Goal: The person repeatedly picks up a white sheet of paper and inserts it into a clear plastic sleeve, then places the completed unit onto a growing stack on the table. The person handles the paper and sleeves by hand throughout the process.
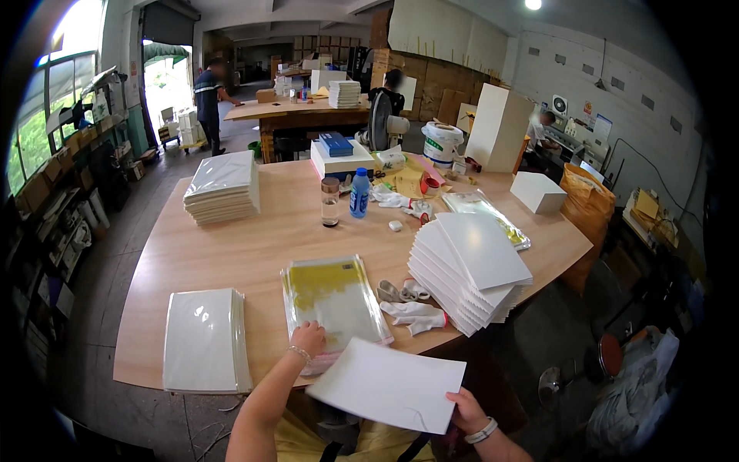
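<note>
My right hand (467,412) grips the right edge of a white board (389,385), held tilted over the table's front edge and my lap. My left hand (309,339) rests on a stack of clear plastic bags (331,289), fingers down on the top bag; whether they pinch its film is too small to tell. Yellow shows through part of the stack. White gloves (416,316) lie just right of the bags. Beyond them, a fanned pile of white boards (469,269) stands near the right edge. To the left sits a stack of plastic-wrapped white boards (204,339).
Another wrapped stack (223,185) stands at the far left of the table (146,308). A glass (329,202), a blue bottle (359,192), a fan (381,119) and a white bucket (442,145) are further back. An orange sack (586,223) leans at the right. Other people work beyond.
</note>
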Tool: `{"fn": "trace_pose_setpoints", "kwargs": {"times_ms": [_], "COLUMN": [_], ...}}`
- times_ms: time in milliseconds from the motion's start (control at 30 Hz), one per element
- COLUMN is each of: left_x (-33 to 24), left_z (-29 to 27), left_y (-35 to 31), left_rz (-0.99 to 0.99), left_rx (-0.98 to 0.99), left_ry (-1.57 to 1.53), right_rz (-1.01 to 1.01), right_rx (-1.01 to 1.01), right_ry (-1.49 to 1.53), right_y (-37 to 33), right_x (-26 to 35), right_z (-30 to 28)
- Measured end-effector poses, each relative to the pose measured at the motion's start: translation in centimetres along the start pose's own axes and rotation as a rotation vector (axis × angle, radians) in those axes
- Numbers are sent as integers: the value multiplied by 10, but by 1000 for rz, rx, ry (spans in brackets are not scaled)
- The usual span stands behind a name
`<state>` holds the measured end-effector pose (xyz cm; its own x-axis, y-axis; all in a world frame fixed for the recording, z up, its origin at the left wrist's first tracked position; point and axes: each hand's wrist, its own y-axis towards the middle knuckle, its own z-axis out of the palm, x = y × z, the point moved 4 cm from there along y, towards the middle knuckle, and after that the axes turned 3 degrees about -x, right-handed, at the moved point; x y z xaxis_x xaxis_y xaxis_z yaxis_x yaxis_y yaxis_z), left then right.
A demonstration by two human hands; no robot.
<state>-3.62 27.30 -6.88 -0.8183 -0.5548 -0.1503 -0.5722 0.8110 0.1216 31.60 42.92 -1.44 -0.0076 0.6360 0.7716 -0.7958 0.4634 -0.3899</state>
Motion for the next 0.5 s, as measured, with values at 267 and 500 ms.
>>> {"fn": "trace_pose_setpoints", "kwargs": {"times_ms": [267,500], "left_x": [18,12], "left_z": [-47,-13], "left_y": [-23,-35], "left_rz": [-459,-520], "left_rx": [-83,1], "left_ry": [-538,-1240], "right_rz": [118,-43], "right_rx": [-180,-245], "right_ry": [399,106], "right_y": [4,-6], "right_x": [-57,-31], "right_z": [-16,17]}}
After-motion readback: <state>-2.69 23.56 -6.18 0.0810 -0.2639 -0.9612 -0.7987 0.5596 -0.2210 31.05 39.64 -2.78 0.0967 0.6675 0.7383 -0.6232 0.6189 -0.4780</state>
